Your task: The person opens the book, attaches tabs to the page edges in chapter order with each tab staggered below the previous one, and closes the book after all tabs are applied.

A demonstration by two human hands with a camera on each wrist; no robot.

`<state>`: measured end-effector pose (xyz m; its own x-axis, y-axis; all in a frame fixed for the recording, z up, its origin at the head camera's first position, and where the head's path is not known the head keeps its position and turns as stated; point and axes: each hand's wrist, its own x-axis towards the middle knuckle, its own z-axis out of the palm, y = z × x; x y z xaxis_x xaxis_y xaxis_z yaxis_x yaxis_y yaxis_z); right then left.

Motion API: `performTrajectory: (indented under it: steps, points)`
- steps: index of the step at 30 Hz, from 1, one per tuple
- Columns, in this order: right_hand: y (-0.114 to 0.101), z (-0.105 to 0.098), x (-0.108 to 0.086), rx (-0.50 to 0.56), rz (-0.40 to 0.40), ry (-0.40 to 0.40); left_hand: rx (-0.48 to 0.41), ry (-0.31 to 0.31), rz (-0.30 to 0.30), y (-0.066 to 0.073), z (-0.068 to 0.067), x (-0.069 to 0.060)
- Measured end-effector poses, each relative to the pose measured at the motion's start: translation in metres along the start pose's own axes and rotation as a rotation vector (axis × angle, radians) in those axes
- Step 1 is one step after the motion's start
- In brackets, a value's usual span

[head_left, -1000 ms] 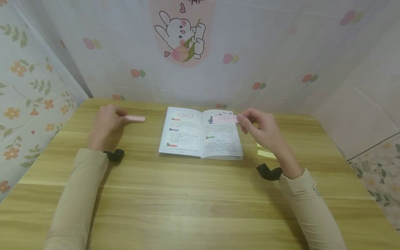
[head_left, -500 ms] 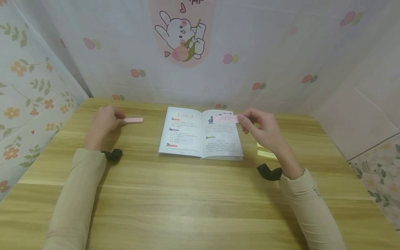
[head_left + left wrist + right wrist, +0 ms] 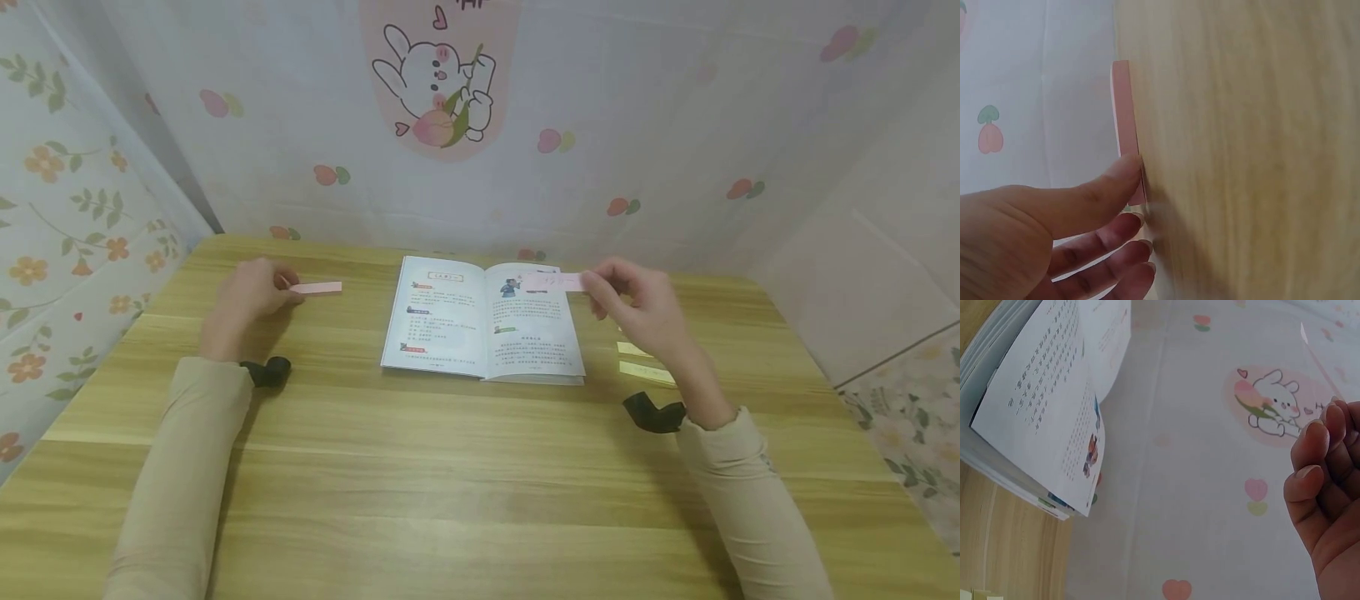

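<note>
While right fingers (image 3: 617,267) pinch end, pink slip (image 3: 552,282) extends leftward.

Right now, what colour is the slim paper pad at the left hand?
Pink. The paper pad shows best in the left wrist view.

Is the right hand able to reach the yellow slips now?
Probably yes: the yellow slips lie near the right hand, with nothing seen between; but it holds a pink slip, perhaps to be released first.

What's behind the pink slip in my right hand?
Behind the pink slip is the right page of the open book. A printed figure shows left of the slip; anything directly behind it is covered.
</note>
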<state>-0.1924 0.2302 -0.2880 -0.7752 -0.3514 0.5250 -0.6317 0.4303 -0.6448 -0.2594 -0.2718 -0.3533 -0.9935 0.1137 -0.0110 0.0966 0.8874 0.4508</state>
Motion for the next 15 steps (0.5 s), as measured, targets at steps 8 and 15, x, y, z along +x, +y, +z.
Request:
performTrajectory:
  steps: [8,15]
  points:
    - [0.009,-0.006,0.001,0.002,0.034,-0.002,-0.042,0.057,0.012,0.010,-0.005,-0.003]
    - [0.018,-0.011,0.001,-0.003,0.078,0.008,-0.047,0.147,0.079,0.037,-0.013,0.001]
